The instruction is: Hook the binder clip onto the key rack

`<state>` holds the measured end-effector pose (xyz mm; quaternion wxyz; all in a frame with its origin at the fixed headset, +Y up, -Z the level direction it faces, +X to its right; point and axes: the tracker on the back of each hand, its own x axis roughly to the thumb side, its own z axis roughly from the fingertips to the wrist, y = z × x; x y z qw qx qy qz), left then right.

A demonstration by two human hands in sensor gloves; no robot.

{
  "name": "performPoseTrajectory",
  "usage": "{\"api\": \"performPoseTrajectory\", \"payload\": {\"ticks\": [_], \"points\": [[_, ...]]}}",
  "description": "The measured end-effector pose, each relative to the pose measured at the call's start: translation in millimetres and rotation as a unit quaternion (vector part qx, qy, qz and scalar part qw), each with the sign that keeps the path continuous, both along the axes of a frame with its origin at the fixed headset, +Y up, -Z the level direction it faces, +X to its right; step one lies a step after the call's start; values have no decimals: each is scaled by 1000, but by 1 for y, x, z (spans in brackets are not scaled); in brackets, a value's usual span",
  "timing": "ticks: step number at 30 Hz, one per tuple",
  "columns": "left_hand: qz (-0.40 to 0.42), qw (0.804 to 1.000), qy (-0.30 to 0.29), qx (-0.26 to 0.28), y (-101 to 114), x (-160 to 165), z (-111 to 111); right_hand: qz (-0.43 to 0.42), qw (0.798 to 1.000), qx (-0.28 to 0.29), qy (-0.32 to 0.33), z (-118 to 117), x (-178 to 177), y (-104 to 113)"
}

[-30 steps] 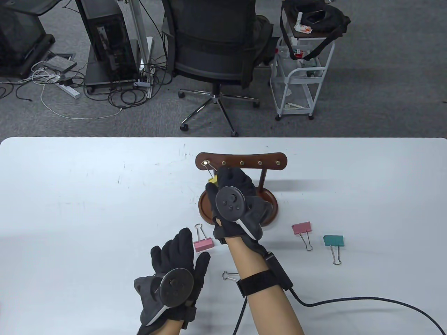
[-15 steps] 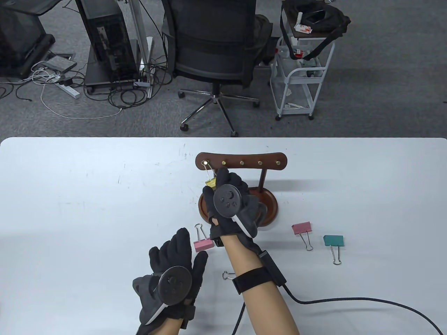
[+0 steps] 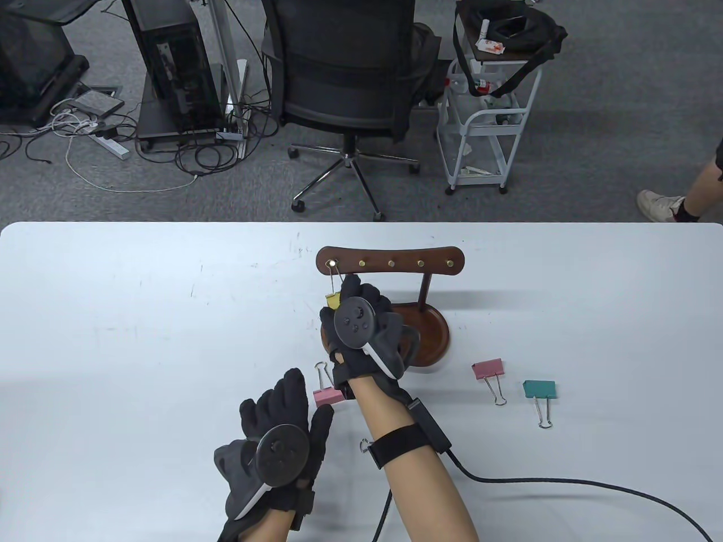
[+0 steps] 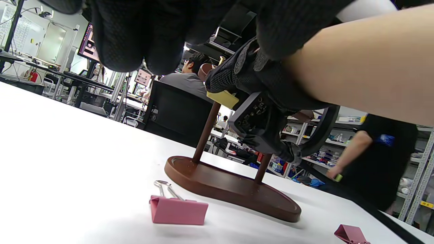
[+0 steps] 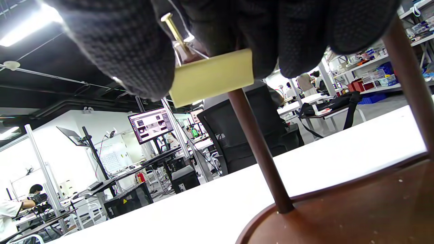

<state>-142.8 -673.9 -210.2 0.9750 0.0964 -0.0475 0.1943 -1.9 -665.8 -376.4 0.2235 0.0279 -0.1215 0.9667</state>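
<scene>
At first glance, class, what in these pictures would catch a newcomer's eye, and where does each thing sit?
The dark wooden key rack stands mid-table, and the right hand holds a yellow binder clip whose wire loop reaches the rack's leftmost peg. The left hand rests open near the table's front edge, beside a pink binder clip. Another pink clip and a teal clip lie to the right.

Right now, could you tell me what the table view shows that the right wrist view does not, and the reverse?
Only the table view shows the left hand flat on the table, two pink binder clips, a teal binder clip and the rack's five pegs. Only the right wrist view shows fingers pinching the yellow binder clip from below. Both show that clip, the right hand and the key rack.
</scene>
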Motion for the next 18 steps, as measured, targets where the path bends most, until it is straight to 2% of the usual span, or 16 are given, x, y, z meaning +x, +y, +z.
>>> {"api": "performPoseTrajectory", "payload": {"ticks": [18], "points": [[10,1000,-1,-19,-6,-3,-7,16,1000,-9,9,1,1,-4]]}}
